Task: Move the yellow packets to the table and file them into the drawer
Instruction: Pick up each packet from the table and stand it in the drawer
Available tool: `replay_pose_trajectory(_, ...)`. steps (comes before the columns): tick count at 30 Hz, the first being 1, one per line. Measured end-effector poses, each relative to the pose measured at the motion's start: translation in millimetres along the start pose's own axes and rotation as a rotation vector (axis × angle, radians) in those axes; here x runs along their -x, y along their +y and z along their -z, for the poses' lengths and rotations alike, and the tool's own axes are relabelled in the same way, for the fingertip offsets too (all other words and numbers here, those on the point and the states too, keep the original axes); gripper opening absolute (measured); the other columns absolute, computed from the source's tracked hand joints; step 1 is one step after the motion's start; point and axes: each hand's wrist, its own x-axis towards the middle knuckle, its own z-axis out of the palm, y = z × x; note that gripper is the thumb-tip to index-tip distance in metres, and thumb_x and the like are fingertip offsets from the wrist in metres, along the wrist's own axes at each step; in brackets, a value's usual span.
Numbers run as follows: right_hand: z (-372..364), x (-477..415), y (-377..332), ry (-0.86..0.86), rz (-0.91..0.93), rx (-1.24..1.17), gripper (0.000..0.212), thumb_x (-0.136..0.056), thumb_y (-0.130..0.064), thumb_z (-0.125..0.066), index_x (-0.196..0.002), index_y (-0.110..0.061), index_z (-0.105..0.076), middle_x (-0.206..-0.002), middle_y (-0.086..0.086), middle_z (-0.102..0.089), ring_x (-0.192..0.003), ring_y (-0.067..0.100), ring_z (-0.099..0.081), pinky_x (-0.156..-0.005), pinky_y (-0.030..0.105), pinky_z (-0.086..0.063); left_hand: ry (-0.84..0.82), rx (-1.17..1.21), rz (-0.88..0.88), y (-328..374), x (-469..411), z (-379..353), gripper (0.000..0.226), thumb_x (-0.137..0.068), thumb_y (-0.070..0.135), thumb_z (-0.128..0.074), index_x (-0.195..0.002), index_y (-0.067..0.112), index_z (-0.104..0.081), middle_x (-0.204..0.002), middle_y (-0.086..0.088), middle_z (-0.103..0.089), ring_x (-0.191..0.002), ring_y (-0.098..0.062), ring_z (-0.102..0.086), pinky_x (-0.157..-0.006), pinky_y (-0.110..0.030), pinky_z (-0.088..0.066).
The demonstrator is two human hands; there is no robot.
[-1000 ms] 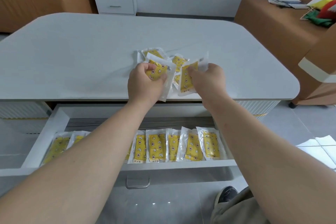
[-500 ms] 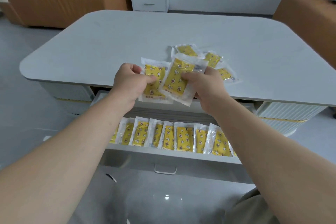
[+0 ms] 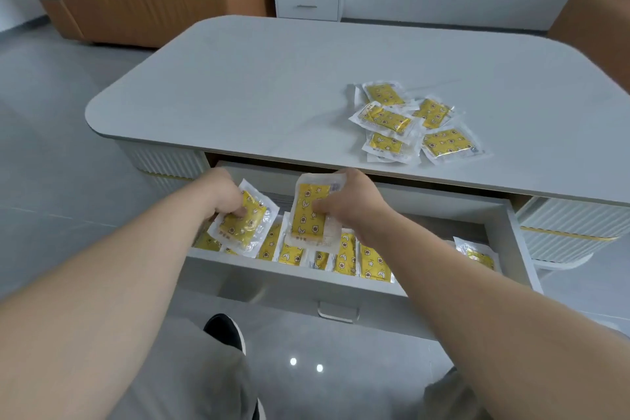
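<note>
Left fingers (image 3: 238, 213) pinch one packet (image 3: 242, 230); right fingers (image 3: 321, 206) pinch second packet (image 3: 306, 220), above drawer (image 3: 293, 278).

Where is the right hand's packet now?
Head view, centre: the packet stands upright in the right hand, over the filed row in the open drawer.

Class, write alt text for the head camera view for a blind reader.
The left hand grips a tilted packet and the right hand an upright packet, over an open drawer holding a row of yellow packets. A loose pile lies on the grey table.
</note>
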Motion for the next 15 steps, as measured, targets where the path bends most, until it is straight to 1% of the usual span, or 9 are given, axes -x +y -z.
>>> replay_pose_trajectory(2,-6.9,-3.8,4.2,-0.001,-0.018,0.032,0.055,-0.081,-0.005,-0.08,-0.125,-0.019,-0.05,-0.108,0.006,-0.067,-0.094,0.026,-0.07,-0.081,0.043,-0.062,-0.016,-0.012,0.039,-11.5,-6.9,-4.2,0.052,-0.08,0.016,-0.084,-0.122,-0.005,-0.063,-0.118,-0.023,-0.068,-0.107,-0.037,-0.068,-0.09,-0.045,-0.057)
replay_pose_trajectory(5,-14.9,-8.9,7.6,-0.007,-0.026,0.062,0.05,-0.083,-0.004,-0.078,-0.122,-0.017,-0.051,-0.107,0.007,-0.066,-0.094,0.025,-0.069,-0.081,0.042,-0.062,-0.032,0.017,0.064,-25.0,-15.2,-10.6,0.058,-0.081,0.015,-0.083,-0.128,-0.007,-0.058,-0.125,-0.022,-0.064,-0.113,-0.038,-0.064,-0.095,-0.045,-0.054)
replay_pose_trajectory(8,-23.2,-13.6,10.7,-0.014,-0.039,0.055,0.049,-0.083,-0.001,-0.076,-0.12,-0.019,-0.049,-0.109,0.007,-0.065,-0.095,0.026,-0.069,-0.08,0.04,-0.062,-0.02,0.004,0.04,-32.2,-22.1,-17.0,0.063,-0.082,0.016,-0.083,-0.136,0.0,-0.053,-0.133,-0.017,-0.06,-0.118,-0.035,-0.059,-0.101,-0.042,-0.051)
replay_pose_trajectory(10,-29.7,-15.5,12.0,-0.026,-0.048,0.05,0.05,-0.084,0.0,-0.075,-0.118,-0.022,-0.046,-0.11,0.007,-0.065,-0.096,0.026,-0.068,-0.076,0.038,-0.061,-0.002,-0.048,0.019,-35.1,-26.1,-19.1,0.062,-0.082,0.017,-0.083,-0.135,0.003,-0.054,-0.132,-0.015,-0.059,-0.117,-0.033,-0.06,-0.098,-0.041,-0.052)
replay_pose_trajectory(11,-33.2,-17.2,12.7,-0.03,-0.059,0.047,0.05,-0.084,0.0,-0.075,-0.117,-0.023,-0.045,-0.11,0.007,-0.065,-0.096,0.026,-0.069,-0.075,0.038,-0.061,0.015,-0.098,0.009,-36.0,-26.8,-19.0,0.061,-0.082,0.019,-0.084,-0.133,0.005,-0.054,-0.129,-0.014,-0.06,-0.114,-0.032,-0.06,-0.093,-0.039,-0.053)
replay_pose_trajectory(13,-40.8,-20.0,13.0,-0.041,-0.079,0.038,0.049,-0.084,0.0,-0.075,-0.117,-0.022,-0.046,-0.11,0.007,-0.065,-0.096,0.026,-0.069,-0.079,0.04,-0.062,0.044,-0.219,0.008,-36.1,-25.4,-17.4,0.059,-0.079,0.025,-0.085,-0.127,0.009,-0.053,-0.125,-0.011,-0.06,-0.108,-0.03,-0.06,-0.083,-0.035,-0.053)
replay_pose_trajectory(15,-48.0,-24.2,14.0,-0.045,-0.097,0.029,0.048,-0.084,0.0,-0.074,-0.118,-0.021,-0.048,-0.111,0.008,-0.066,-0.097,0.027,-0.069,-0.084,0.044,-0.062,0.061,-0.321,0.027,-35.7,-22.6,-16.0,0.059,-0.077,0.029,-0.086,-0.122,0.01,-0.052,-0.12,-0.01,-0.06,-0.103,-0.029,-0.06,-0.077,-0.034,-0.051)
